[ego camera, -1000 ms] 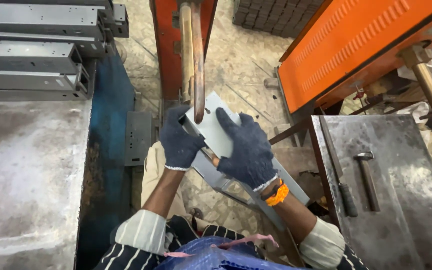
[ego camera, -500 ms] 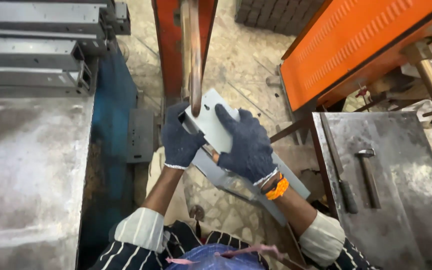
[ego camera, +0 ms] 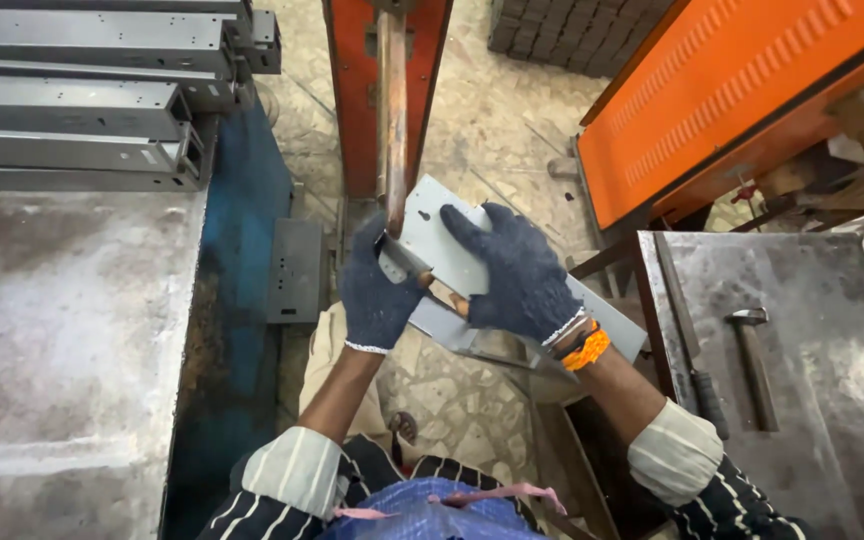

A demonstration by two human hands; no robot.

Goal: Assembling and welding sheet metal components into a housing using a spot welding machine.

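Workshop floor of stone chips between steel benches | our gloved left hand (ego camera: 377, 295) and right hand (ego camera: 517, 275) both grip a bent grey metal bracket (ego camera: 442, 245) under the copper rod (ego camera: 392, 110) of the orange machine (ego camera: 352, 90) | hammer (ego camera: 752, 365) right, steel channels (ego camera: 82, 110) far left

Both hands wear dark blue knitted gloves with pale trim at the cuffs: the left hand (ego camera: 380, 292) and the right hand (ego camera: 514, 278). An orange band and a darker band circle the right wrist (ego camera: 584, 347). The shirt is black with thin white stripes, its sleeves (ego camera: 290, 470) rolled up to show cream, striped lining.
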